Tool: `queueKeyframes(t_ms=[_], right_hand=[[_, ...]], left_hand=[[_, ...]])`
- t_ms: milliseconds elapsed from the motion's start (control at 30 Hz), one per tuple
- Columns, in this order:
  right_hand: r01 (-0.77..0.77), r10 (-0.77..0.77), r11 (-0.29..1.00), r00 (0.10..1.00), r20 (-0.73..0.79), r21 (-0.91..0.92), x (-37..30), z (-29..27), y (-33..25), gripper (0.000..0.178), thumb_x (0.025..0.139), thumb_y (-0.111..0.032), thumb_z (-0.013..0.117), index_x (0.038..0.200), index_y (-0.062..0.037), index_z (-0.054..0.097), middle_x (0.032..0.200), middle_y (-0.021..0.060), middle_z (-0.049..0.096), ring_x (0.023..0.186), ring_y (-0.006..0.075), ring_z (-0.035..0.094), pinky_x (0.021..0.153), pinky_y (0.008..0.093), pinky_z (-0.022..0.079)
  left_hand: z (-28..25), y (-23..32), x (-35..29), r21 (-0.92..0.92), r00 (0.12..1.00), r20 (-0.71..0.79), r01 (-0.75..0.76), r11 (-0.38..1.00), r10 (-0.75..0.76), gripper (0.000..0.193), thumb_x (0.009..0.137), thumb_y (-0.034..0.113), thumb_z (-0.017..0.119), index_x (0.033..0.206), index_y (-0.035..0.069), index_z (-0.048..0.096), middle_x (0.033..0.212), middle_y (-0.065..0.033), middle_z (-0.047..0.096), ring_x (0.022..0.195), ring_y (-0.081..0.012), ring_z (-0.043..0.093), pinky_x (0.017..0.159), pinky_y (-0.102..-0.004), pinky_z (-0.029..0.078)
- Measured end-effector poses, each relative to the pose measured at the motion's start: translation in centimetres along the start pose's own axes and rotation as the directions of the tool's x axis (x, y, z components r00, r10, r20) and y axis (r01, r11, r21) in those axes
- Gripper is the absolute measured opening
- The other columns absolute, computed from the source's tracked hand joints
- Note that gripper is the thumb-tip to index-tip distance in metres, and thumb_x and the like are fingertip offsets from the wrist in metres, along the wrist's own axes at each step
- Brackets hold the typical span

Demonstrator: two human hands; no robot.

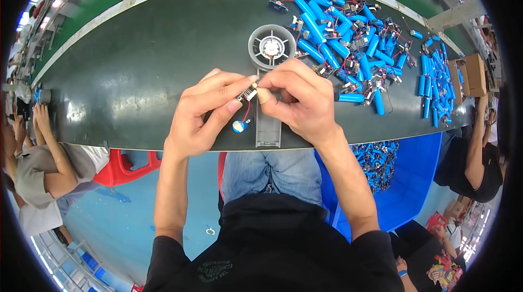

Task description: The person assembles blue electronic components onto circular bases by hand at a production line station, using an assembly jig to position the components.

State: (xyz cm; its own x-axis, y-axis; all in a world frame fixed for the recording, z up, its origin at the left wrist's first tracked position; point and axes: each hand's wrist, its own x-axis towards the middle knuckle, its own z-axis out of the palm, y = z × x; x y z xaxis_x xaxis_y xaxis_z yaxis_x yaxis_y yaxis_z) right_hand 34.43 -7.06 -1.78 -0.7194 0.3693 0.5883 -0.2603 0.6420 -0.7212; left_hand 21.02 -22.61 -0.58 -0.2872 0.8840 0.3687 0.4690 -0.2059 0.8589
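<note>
Fingers (239, 86) of both hands pinched on small circuit board (248, 93) above dark counter (141, 68), seemingly wired to blue battery (238, 126); thin red wire (247, 111) likely to snap if tugged.

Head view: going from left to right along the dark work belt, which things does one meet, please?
Left hand holding a small circuit board → grey fan housing → right hand → heap of blue cylindrical battery cells with wires → smaller row of blue cells → cardboard box.
</note>
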Motion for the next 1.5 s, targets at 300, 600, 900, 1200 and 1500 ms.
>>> queueKeyframes(t_ms=[300, 600, 900, 1200, 1500], right_hand=[[-0.011, 0.011, 1.000, 1.000, 0.007, 0.020, 0.1, -0.1, 0.0, 0.015, 0.073, 0.004, 0.075, 0.084, -0.0009, 0.066, 0.078, 0.0019, 0.060, 0.052, 0.0037, 0.045, 0.044, 0.0208, 0.033], [0.009, -0.009, 1.000, 1.000, -0.005, -0.008, 0.1, 0.0, -0.1, 0.013, 0.077, 0.001, 0.075, 0.086, 0.0001, 0.066, 0.083, 0.0023, 0.062, 0.053, 0.0045, 0.048, 0.045, 0.0208, 0.036], [-0.469, 0.417, 0.853, 0.877, -0.240, -0.230, -2.8, -0.6, -5.4, 0.027, 0.082, -0.018, 0.077, 0.100, -0.0007, 0.066, 0.075, 0.0021, 0.060, 0.053, 0.0056, 0.050, 0.047, 0.0224, 0.035], [-0.680, 0.678, 0.728, 0.733, -0.056, -0.087, -2.1, -0.9, -5.8, 0.023, 0.089, -0.016, 0.069, 0.095, 0.0060, 0.068, 0.055, -0.0019, 0.053, 0.050, 0.0019, 0.042, 0.046, 0.0243, 0.032], [-0.469, 0.461, 0.879, 0.881, -0.102, -0.081, 3.4, -3.0, -6.2, 0.014, 0.088, -0.004, 0.070, 0.098, 0.0054, 0.067, 0.057, -0.0067, 0.051, 0.050, -0.0013, 0.042, 0.045, 0.0182, 0.030]], left_hand=[[0.3, 0.1, 0.0, -0.061, 1.000, -0.023, 0.008, 0.998, -0.010, 0.032, 0.090, 0.004, 0.059, 0.119, -0.005, 0.065, 0.106, -0.0182, 0.068, 0.085, -0.0250, 0.060, 0.081, -0.0351, 0.045], [0.5, -0.1, -0.2, -0.117, 0.998, -0.038, 0.043, 0.992, -0.048, 0.031, 0.091, 0.004, 0.058, 0.120, -0.003, 0.065, 0.108, -0.0169, 0.068, 0.090, -0.0230, 0.061, 0.082, -0.0332, 0.047], [1.0, 0.3, -1.3, -0.277, 0.991, -0.023, 0.122, 0.953, -0.133, 0.034, 0.094, 0.004, 0.054, 0.126, -0.004, 0.061, 0.117, -0.0135, 0.061, 0.098, -0.0174, 0.058, 0.086, -0.0283, 0.047], [0.9, 1.3, -0.4, -0.401, 0.973, -0.079, 0.166, 0.901, -0.215, 0.034, 0.096, 0.006, 0.051, 0.127, -0.003, 0.060, 0.125, -0.0140, 0.058, 0.096, -0.0176, 0.061, 0.085, -0.0294, 0.050], [-0.4, 4.3, 3.6, -0.432, 0.946, -0.314, -0.070, 0.899, -0.078, 0.034, 0.097, 0.006, 0.051, 0.128, -0.004, 0.059, 0.130, -0.0178, 0.055, 0.095, -0.0204, 0.061, 0.085, -0.0326, 0.051]])
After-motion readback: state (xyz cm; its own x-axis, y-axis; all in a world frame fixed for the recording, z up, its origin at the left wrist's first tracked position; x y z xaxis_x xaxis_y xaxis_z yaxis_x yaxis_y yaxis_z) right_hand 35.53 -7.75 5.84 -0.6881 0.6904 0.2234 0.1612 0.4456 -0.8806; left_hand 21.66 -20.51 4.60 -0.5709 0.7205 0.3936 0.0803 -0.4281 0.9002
